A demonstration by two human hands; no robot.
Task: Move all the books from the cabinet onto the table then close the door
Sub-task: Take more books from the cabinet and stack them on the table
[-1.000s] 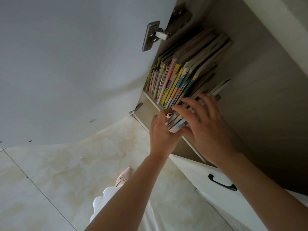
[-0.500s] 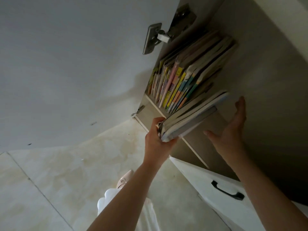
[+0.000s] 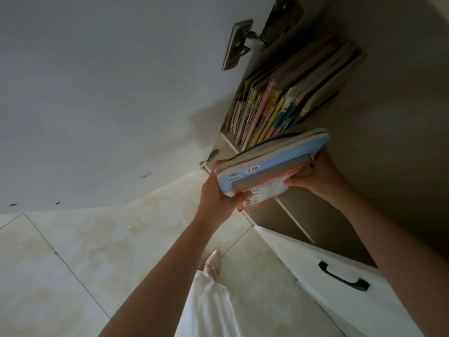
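A small stack of books (image 3: 272,164), with a light blue cover and an orange one underneath, is out of the cabinet and held in the air in front of the shelf. My left hand (image 3: 220,193) grips its near end, thumb underneath. My right hand (image 3: 315,173) holds the far end from below. Several more colourful books (image 3: 274,105) still stand upright on the cabinet shelf (image 3: 230,143), leaning against the left side. The white cabinet door (image 3: 109,93) stands wide open on the left. The table is out of view.
A metal hinge (image 3: 237,45) joins the open door to the cabinet. Below the shelf is a white drawer front (image 3: 315,276) with a black handle (image 3: 342,279). Pale floor tiles (image 3: 85,251), my white trouser leg and a pink shoe (image 3: 211,262) are below.
The stack has come fully off the shelf and tipped flatter toward me. My right hand moved from beside the cabinet wall to take hold of the stack's far end.
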